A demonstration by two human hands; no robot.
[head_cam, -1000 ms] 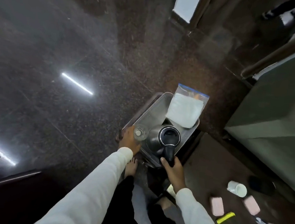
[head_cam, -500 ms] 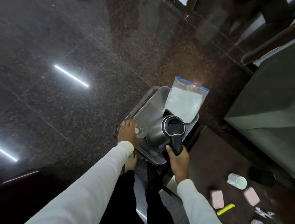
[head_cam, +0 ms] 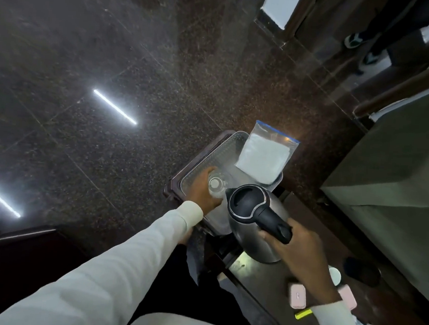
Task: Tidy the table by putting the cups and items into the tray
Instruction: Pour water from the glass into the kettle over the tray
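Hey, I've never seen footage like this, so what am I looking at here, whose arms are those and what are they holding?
No machine here: a person wears a camera on the head, looking down at their own arms in white sleeves. The left hand grips a clear glass inside a clear tray, which also holds a plastic bag of something white. The right hand holds a steel kettle by its black handle. On the dark table to the right lie two pink cases, a white cup and a yellow item.

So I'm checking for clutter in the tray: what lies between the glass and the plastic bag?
In the head view, only bare tray floor lies between the glass, gripped by the left hand, and the plastic bag.
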